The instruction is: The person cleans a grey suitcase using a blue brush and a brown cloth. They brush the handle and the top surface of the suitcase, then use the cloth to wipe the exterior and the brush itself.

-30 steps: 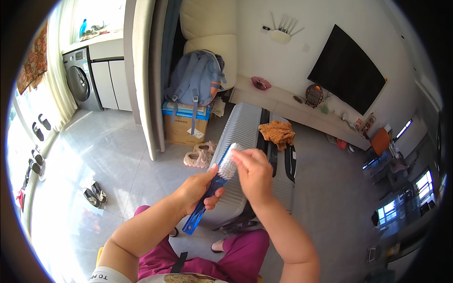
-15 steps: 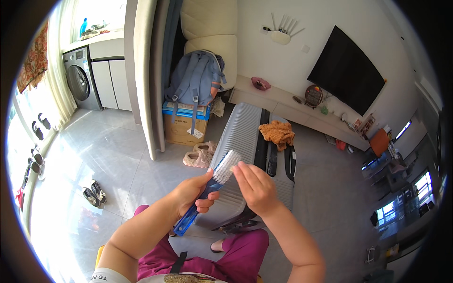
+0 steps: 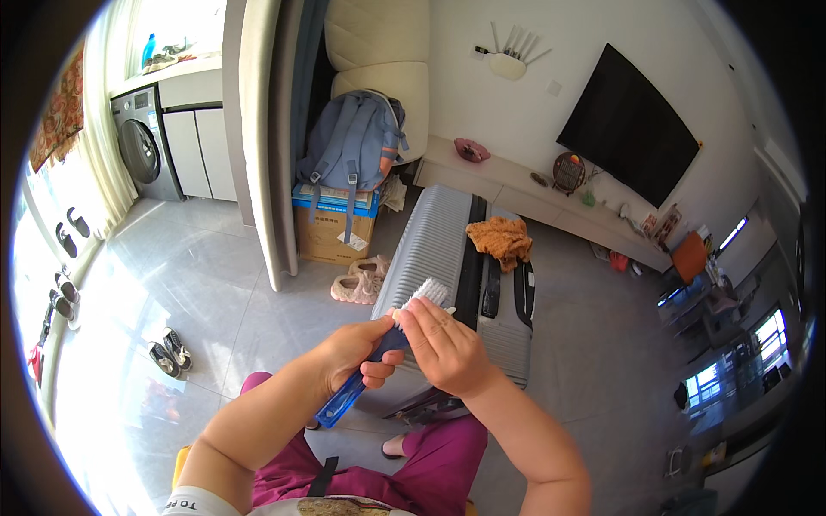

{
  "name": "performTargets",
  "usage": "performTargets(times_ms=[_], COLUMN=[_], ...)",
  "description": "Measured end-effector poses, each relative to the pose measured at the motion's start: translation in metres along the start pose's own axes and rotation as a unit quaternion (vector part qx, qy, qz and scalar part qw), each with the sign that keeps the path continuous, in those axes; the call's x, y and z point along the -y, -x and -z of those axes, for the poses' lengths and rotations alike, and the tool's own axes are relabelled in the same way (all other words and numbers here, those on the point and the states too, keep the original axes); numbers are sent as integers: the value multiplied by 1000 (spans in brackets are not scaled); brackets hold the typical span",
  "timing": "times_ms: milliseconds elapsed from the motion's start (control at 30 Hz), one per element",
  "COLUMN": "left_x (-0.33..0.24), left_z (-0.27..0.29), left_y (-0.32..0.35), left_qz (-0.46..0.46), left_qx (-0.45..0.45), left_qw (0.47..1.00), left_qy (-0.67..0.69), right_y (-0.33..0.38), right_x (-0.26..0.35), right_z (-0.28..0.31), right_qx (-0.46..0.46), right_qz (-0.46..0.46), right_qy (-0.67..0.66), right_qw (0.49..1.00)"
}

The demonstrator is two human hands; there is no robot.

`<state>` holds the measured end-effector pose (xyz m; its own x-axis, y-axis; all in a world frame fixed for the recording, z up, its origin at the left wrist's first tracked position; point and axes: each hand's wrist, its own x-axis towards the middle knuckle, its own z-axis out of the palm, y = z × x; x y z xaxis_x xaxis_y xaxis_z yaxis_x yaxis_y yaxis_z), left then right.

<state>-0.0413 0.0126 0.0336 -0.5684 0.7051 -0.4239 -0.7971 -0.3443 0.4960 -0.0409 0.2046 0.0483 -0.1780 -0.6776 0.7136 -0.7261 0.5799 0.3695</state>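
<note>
My left hand (image 3: pixel 357 353) is wrapped round the blue handle (image 3: pixel 342 400) of a scrubbing brush. Its white bristles (image 3: pixel 433 292) face up, above a silver-grey ribbed suitcase (image 3: pixel 422 236). My right hand (image 3: pixel 447 353) lies across the bristles, its fingers pressed together. A small pale yellowish bit (image 3: pixel 397 316) shows between my right fingertips and left thumb; I cannot make out what it is. On top of the suitcase, beside its black handle (image 3: pixel 491 292), rests a crumpled orange-brown cloth (image 3: pixel 502 240).
Pink shoes (image 3: pixel 357 282) stand left of the suitcase, with a cardboard box (image 3: pixel 335 232) and a blue-grey backpack (image 3: pixel 353 142) behind. Dark sneakers (image 3: pixel 170 353) are on the tiled floor at left. A low cabinet (image 3: pixel 516 191) runs along the far wall under a television (image 3: pixel 632 125).
My right hand has moved left and down over the bristles, covering much of them. My left hand keeps its hold on the brush. The view has shifted slightly.
</note>
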Motion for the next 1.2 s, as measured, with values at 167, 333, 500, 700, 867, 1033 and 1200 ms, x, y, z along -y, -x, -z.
performTargets(times_ms=[167,333,500,700,867,1033,1200], left_x=[-1,-3,-5,-4,-4,-13,-7], left_z=[4,5,9,3,0,-1,2], left_y=[6,0,1,-2,13,24,26], left_qz=[-2,6,9,15,-124,-210,-229], left_qx=[29,4,55,8,-112,-178,-191], left_qw=[999,1000,996,998,985,955,935], left_qy=[-22,24,75,65,-36,-114,-193], right_y=[13,5,18,5,17,18,15], right_x=[-31,-10,-24,-6,-20,16,11], right_z=[-3,0,0,-4,-9,5,16], right_qx=[22,23,22,20,80,188,181], right_qz=[-32,-13,-47,-30,-98,-60,-100], right_qy=[41,22,70,28,54,40,8], right_qw=[998,999,996,999,990,980,978])
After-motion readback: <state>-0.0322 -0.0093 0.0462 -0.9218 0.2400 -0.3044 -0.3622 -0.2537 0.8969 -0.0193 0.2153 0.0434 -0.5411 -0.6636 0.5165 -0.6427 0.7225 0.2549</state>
